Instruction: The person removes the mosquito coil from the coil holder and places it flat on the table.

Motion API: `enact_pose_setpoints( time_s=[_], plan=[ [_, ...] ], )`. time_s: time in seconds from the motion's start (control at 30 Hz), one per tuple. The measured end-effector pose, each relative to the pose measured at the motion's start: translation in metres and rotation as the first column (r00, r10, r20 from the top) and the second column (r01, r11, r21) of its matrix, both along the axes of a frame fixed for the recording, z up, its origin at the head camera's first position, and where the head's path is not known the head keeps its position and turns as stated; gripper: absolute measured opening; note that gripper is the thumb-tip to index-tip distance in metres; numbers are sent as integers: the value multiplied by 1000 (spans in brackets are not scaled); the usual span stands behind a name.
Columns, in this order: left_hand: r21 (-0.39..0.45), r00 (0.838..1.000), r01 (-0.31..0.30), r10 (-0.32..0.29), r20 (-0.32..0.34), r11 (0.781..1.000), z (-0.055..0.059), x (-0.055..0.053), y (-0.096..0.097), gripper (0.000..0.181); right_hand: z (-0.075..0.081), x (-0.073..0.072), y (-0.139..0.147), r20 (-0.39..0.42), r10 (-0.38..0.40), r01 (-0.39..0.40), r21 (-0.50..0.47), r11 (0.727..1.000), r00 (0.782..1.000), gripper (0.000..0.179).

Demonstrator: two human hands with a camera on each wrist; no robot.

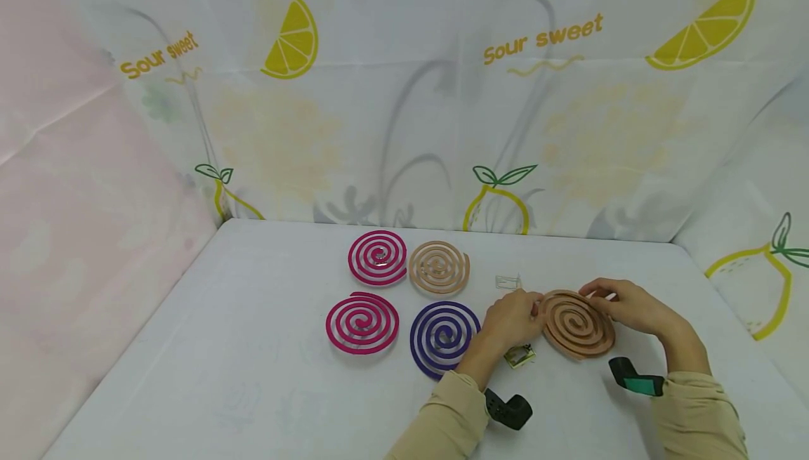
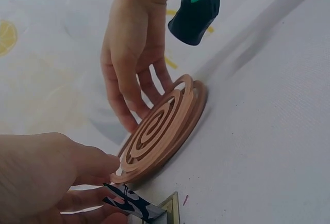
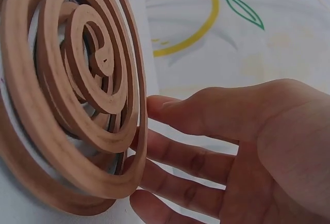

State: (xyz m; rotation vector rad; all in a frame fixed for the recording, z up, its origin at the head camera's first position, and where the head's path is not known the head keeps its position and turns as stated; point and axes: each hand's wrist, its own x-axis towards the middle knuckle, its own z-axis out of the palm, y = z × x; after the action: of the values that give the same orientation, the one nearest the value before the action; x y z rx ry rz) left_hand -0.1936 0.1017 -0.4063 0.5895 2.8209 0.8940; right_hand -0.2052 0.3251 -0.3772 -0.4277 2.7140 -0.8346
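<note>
Brown mosquito coils (image 1: 578, 324), which look like a double layer in the right wrist view, are held between both hands at the right of the table. My left hand (image 1: 515, 318) pinches their left edge, thumb on top. On the opposite edge, my right hand (image 1: 632, 305) has its thumb against the rim and its fingers behind. Seen from the left wrist, the coils (image 2: 160, 131) stand tilted. Just below the left hand lies a small gold-edged packet (image 1: 520, 356) with a dark pattern. Beyond that hand is a thin wire piece (image 1: 508, 282).
Left of the hands lie a purple coil (image 1: 436, 342), partly behind the left forearm, a tan coil (image 1: 436, 281) and two magenta coils, one at the back (image 1: 378, 281) and one nearer (image 1: 360, 351). A printed cloth wall (image 1: 392, 123) closes off the white table's far edge.
</note>
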Motion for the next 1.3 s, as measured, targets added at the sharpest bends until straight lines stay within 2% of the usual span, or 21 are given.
enact_pose_setpoints(
  time_s=[0.27,0.47,0.6,0.8,1.3],
  plan=[
    [-35,1000,26,-25,12,999,1,0,0,37,0,0,0,-1,13,-13,-5,1000,1000,26],
    [-71,998,59,-60,-21,996,2,1,0,40,1,1,0,1,17,-17,2,1000,1000,28],
    [-91,997,76,-78,-12,993,2,1,0,41,1,1,1,-5,17,-17,14,1000,1000,29],
    [-125,997,73,-74,-7,990,2,2,1,41,0,1,1,-5,13,-12,27,1000,1000,30],
    [-123,998,66,-67,1,990,0,2,2,43,0,2,-2,24,19,-20,16,1000,1000,34]
  ],
)
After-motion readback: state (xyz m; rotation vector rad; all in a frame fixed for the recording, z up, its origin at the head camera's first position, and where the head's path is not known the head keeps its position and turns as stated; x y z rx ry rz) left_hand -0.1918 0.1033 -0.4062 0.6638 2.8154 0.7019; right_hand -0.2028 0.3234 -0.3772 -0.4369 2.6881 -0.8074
